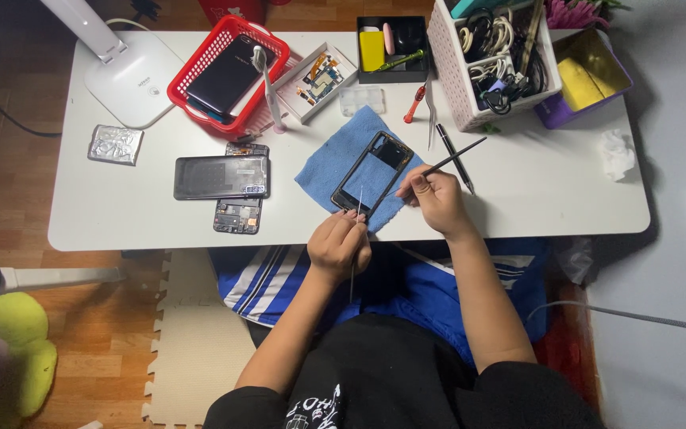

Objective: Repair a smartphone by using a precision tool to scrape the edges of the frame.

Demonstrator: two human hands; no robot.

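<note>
A black phone frame [372, 172] lies on a blue cloth [335, 161] near the table's front edge. My left hand [339, 243] pinches thin metal tweezers [356, 230] whose tip reaches the frame's lower end. My right hand [436, 199] grips a slim black tool [452, 159] like a pen, its tip pointing at the frame's right side. Both hands sit at the table's front edge, either side of the frame.
A dark phone back panel [221, 176] lies over an opened phone body [240, 213] to the left. Behind stand a red basket [228, 73], a white lamp base [132, 75], a parts box [315, 79], a black tray [393, 49], a cable-filled white basket [494, 59], a red screwdriver [414, 103].
</note>
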